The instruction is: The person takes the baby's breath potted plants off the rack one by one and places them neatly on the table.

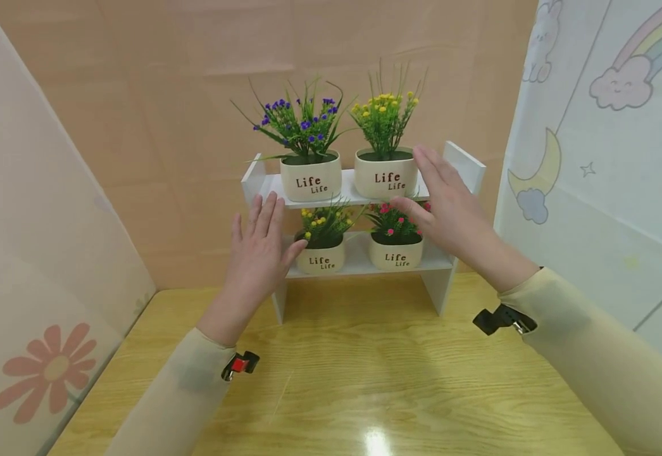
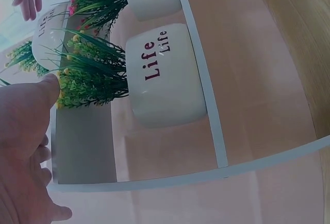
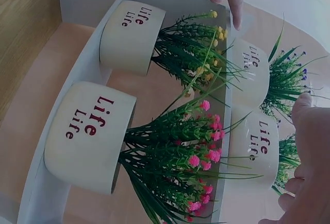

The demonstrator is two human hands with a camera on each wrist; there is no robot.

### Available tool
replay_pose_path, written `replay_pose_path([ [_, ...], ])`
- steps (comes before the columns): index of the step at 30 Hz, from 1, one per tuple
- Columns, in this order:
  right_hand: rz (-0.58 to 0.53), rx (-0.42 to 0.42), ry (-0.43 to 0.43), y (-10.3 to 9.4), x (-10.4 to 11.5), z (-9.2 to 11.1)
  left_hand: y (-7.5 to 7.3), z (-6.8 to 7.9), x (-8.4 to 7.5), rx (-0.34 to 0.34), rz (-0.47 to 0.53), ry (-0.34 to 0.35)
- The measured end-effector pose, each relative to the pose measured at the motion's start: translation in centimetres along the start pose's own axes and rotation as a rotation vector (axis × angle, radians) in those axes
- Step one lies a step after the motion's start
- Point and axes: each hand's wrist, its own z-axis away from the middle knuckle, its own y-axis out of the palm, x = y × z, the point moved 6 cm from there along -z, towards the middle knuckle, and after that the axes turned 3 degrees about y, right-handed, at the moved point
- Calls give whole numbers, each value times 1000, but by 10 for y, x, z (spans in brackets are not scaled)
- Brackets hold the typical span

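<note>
A white two-tier shelf (image 1: 359,263) carries several cream pots marked "Life". My right hand (image 1: 450,206) is beside the upper right pot (image 1: 385,178) of yellow flowers, fingers extended along its right side and thumb apart below. In front of the shelf's left end my left hand (image 1: 257,250) has straight fingers and a spread thumb. The upper left pot (image 1: 311,180) of purple flowers is just above its fingertips. On the lower tier stand a yellow-flowered pot (image 2: 165,77), near the left thumb, and a pink-flowered pot (image 3: 87,136) below the right hand.
The shelf stands on a wood-grain table (image 1: 376,361) at its far edge, against a peach backdrop (image 1: 166,126). A white panel with a red flower (image 1: 54,367) is on the left. Another panel with a moon (image 1: 538,168) and a rainbow closes the right side.
</note>
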Motion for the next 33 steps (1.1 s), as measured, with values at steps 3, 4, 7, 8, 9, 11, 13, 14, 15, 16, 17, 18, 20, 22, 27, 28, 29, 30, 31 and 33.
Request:
replay_pose_path([
  [3,-20,12,18,0,-2,-4,1,-1,1,-2,5,-6],
  [4,-24,16,21,0,-3,-6,2,-1,2,-4,6,-10],
  [7,-40,36,36,1,-3,-11,3,0,5,-7,0,-18],
  [8,-45,43,40,2,-4,-14,3,0,6,-8,-5,-21],
  [9,-49,49,46,2,-4,-16,4,0,7,-9,-11,-23],
  [11,-59,59,57,2,-5,-20,5,1,8,-13,-24,-26],
  [13,-73,66,67,3,-6,-24,7,2,8,-18,-28,-29],
  [14,-81,70,73,3,-7,-25,8,2,8,-27,-31,-26],
  [15,-91,73,79,3,-8,-27,9,1,8,-39,-31,-22],
  [16,-101,74,84,3,-9,-28,10,1,7,-53,-29,-16],
  [17,-110,75,86,3,-10,-30,11,1,7,-69,-24,-11],
  [18,-121,75,87,3,-11,-31,13,1,7,-83,-17,-5],
  [20,-142,73,89,4,-13,-34,15,0,6,-116,-11,8],
  [22,-159,66,83,4,-15,-37,16,-1,6,-140,5,12],
  [27,-201,68,94,5,-19,-42,21,-2,5,-157,17,8],
  [28,-211,73,100,5,-19,-44,23,-3,5,-160,16,8],
  [29,-221,77,107,4,-20,-45,24,-3,4,-165,17,7],
  [30,-229,83,116,5,-21,-46,24,-4,4,-172,17,9],
  [31,-236,89,125,5,-22,-47,25,-5,4,-179,15,10],
  [33,-253,99,140,5,-24,-50,27,-6,4,-193,14,10],
])
